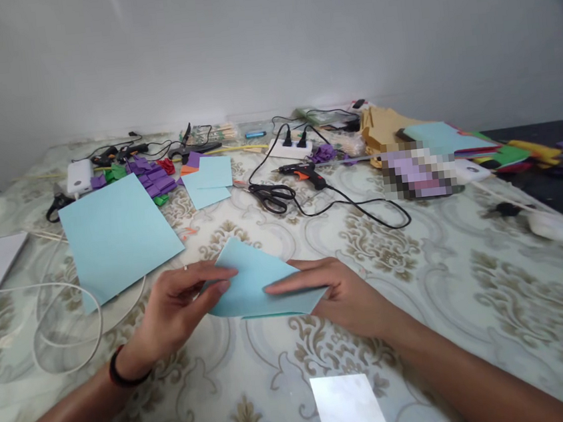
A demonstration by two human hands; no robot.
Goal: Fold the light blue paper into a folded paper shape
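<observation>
A folded sheet of light blue paper is held between my two hands, just above the patterned tabletop. My left hand pinches its left side between thumb and fingers. On the right side, my right hand grips the paper, one finger lying along its upper face and the others hidden beneath. A larger light blue sheet lies flat to the left of my hands. Beyond the folded paper are smaller light blue pieces. A white square shows near the front edge.
Black-handled scissors and a glue gun with a looping cord lie beyond my hands. Purple folded paper strips are heaped at the back left. A white cable coils at left. A power strip stands at the back.
</observation>
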